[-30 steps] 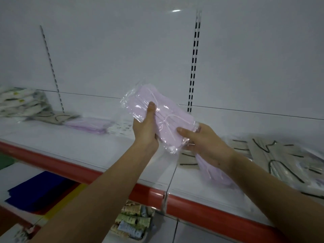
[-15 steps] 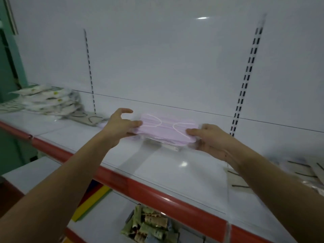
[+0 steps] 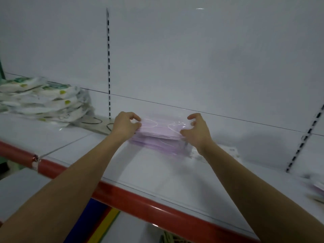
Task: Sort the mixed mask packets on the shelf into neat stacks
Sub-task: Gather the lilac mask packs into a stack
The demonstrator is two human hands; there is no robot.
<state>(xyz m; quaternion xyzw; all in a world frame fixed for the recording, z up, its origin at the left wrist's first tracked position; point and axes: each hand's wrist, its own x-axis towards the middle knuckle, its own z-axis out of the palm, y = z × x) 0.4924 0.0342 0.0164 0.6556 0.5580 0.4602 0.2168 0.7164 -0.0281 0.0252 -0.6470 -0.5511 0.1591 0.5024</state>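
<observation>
A pink mask packet [image 3: 160, 128] in clear plastic lies on top of a low stack of pink packets [image 3: 157, 145] at the back of the white shelf [image 3: 157, 172]. My left hand [image 3: 126, 125] grips the packet's left end with curled fingers. My right hand [image 3: 197, 130] pinches its right end between thumb and fingers. A tall stack of white packets with green print [image 3: 43, 100] stands at the far left. A flat beige packet with black loops [image 3: 98, 123] lies between that stack and my left hand.
The shelf has a red front rail [image 3: 140, 204]. White paper-like packets [image 3: 229, 151] lie right of the pink stack, and blurred packets [image 3: 315, 188] sit at the right edge. Slotted uprights [image 3: 108, 67] run down the white back wall. A lower shelf holds coloured items [image 3: 105, 223].
Both hands carried the pink packet from mid-air leftward along the shelf and lowered it onto the pink stack. The view swung left, bringing the white-and-green stack closer.
</observation>
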